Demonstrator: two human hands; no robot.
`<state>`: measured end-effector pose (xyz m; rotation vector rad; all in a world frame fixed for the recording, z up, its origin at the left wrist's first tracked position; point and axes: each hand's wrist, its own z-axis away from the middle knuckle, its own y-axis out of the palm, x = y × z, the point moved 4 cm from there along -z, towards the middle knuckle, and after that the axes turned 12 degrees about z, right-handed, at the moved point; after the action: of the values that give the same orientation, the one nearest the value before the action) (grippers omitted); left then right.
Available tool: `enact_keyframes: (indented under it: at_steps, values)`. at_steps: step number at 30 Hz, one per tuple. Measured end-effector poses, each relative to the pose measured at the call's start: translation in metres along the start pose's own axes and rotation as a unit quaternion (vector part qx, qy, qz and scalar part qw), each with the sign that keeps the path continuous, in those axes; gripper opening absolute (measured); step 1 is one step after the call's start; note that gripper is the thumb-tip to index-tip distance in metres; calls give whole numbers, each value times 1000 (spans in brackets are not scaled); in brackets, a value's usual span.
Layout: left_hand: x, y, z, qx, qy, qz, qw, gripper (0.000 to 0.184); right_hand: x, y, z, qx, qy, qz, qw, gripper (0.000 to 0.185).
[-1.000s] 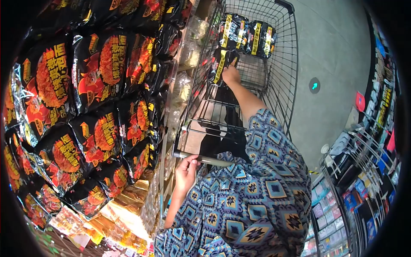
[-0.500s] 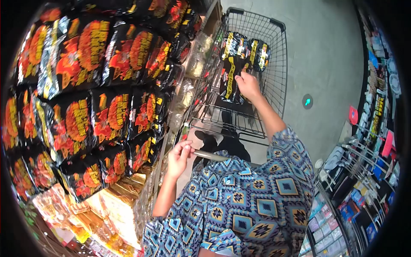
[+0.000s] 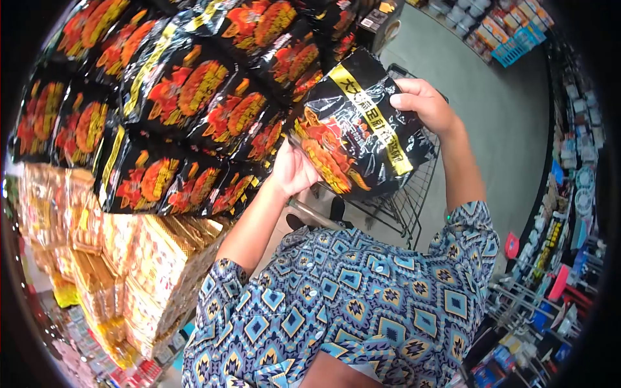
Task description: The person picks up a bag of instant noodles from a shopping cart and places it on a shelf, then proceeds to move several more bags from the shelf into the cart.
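Observation:
A large glossy black food packet with a yellow band and red-orange food pictures is held up before my chest, tilted. My right hand grips its upper right corner, thumb on the front face and fingers behind. My left hand holds the lower left edge, palm facing up, with its fingers partly hidden by the packet. Behind and below the packet stands a wire shopping cart, mostly covered by it.
Matching black packets are stacked in rows on the left. Below them lie gold-wrapped packs. Grey floor runs along the right, bordered by shelves of household goods. A blue basket stands at the far end.
My right hand has lifted a packet out of the cart and brought it closer. My left hand has left the cart handle and taken the packet's edge. The view has turned.

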<state>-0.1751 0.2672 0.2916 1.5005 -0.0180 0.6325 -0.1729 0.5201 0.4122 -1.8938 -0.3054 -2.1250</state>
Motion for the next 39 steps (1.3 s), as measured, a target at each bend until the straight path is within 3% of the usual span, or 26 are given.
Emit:
enact_keyframes:
  at_steps: [2, 3, 4, 6, 8, 10, 12, 13, 16, 17, 20, 22, 24, 26, 30, 32, 34, 36, 39]
  values:
    - [7, 14, 10, -97, 25, -154, 983, 77, 11, 3, -9, 17, 26, 25, 999, 26]
    - [-10, -12, 34, -8, -52, -96, 994, 91, -1, 31, -8, 5, 1, 129, 992, 25]
    - [-8, -15, 39, 21, -46, -119, 992, 101, 5, 35, -10, 20, -32, 228, 973, 23]
    - [-11, -24, 46, -29, -21, -120, 992, 108, 5, 36, -7, 29, -16, 344, 938, 21]
    - [-11, -29, 50, -12, 22, -140, 990, 94, 10, 49, 1, -10, 15, 338, 941, 16]
    - [-5, -21, 58, 17, 52, -147, 988, 87, 34, 76, 7, -71, -23, 440, 895, 9]
    - [-1, -14, 68, 8, 92, -147, 985, 80, 35, 92, 6, -137, -49, 418, 897, 10]
    - [-1, -14, 75, 41, 87, -158, 983, 77, 45, 95, 5, -146, -103, 494, 851, 14]
    - [-11, -27, 90, 58, 52, -172, 982, 80, 53, 106, 7, -152, -162, 554, 802, 10]
    - [-12, -34, 92, 108, 18, -166, 980, 84, 55, 116, 7, -151, -197, 571, 783, 9]
    - [-11, -48, 93, -23, 178, -283, 942, 70, 49, 135, 0, -156, -225, 579, 768, 11]
    - [-14, -59, 103, -72, 210, -216, 951, 53, 60, 148, -4, -181, -229, 656, 696, 13]
    - [-22, -76, 101, -62, 221, -215, 949, 50, 56, 146, -5, -182, -231, 632, 717, 12]
    - [-12, -57, 104, -41, 231, -193, 953, 46, 46, 143, -11, -196, -221, 558, 775, 11]
    - [-10, -49, 105, -71, 268, -237, 931, 42, 53, 144, -17, -233, -250, 531, 775, 9]
    - [-11, -40, 103, -70, 255, -249, 932, 49, 65, 146, -20, -253, -276, 525, 764, 9]
    - [-9, -9, 99, -57, 361, -392, 844, 54, 85, 146, -24, -271, -322, 514, 747, 8]
    - [-17, 15, 104, -59, 374, -462, 802, 71, 110, 150, -32, -282, -347, 520, 728, 8]
    - [-7, 84, 117, 43, 478, -555, 679, 89, 156, 157, -50, -311, -390, 521, 693, 6]
